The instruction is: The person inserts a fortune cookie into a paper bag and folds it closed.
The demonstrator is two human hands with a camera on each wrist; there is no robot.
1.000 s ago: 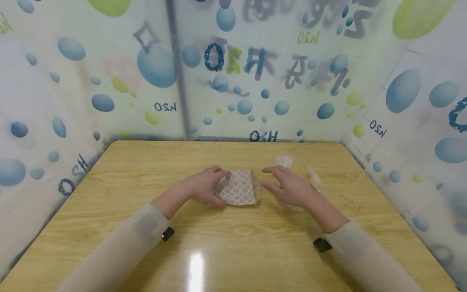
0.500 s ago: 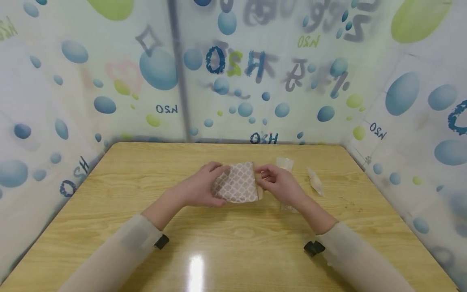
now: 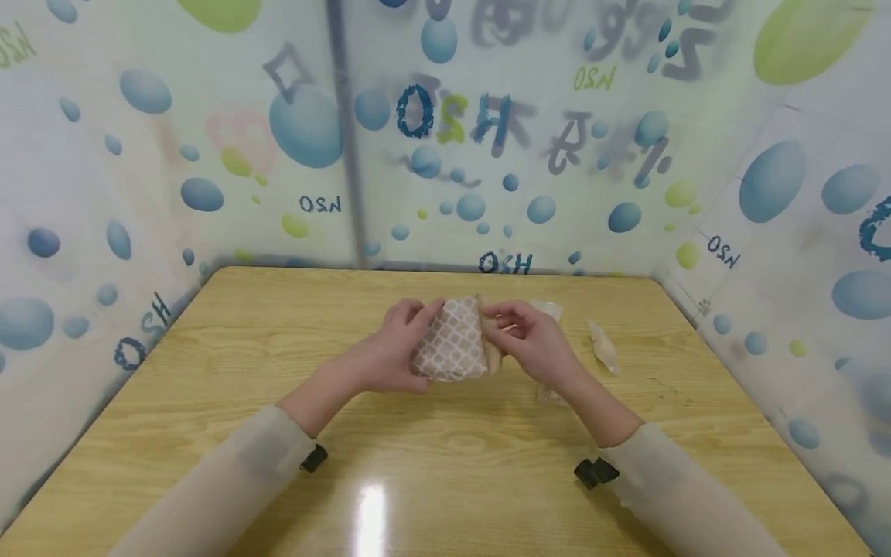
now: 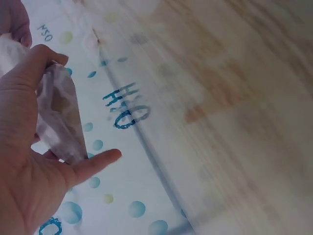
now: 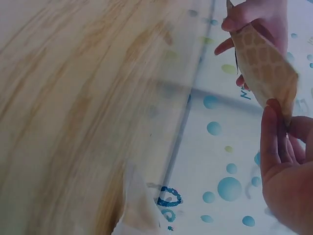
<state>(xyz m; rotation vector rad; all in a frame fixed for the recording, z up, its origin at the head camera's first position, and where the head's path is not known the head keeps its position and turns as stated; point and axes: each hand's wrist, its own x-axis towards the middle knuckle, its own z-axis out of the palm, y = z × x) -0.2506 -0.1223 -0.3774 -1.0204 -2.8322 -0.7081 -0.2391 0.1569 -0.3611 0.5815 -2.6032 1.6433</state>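
Observation:
A small flat paper bag (image 3: pixel 448 344) with a white lattice pattern on grey-beige is held above the table, tilted, with a plain tan strip along its right edge. My left hand (image 3: pixel 397 348) grips its left end, thumb and fingers on either side. At the tan edge, my right hand (image 3: pixel 532 344) pinches the bag between thumb and fingertips. The left wrist view shows the bag's creased side (image 4: pixel 61 112) within the left hand (image 4: pixel 29 132). In the right wrist view the bag (image 5: pixel 264 61) stretches between both hands, the right hand (image 5: pixel 288 156) pinching its lower corner.
Partly behind my right hand lies a clear plastic packet (image 3: pixel 547 309) on the wooden table (image 3: pixel 445 464). Farther right is a pale item in a clear wrapper (image 3: pixel 603 348). Printed curtains (image 3: pixel 431 224) enclose the table's back and sides.
My right hand has moved left and taken hold of the bag's tan edge. The bag has risen off the table and tilted, held by both hands.

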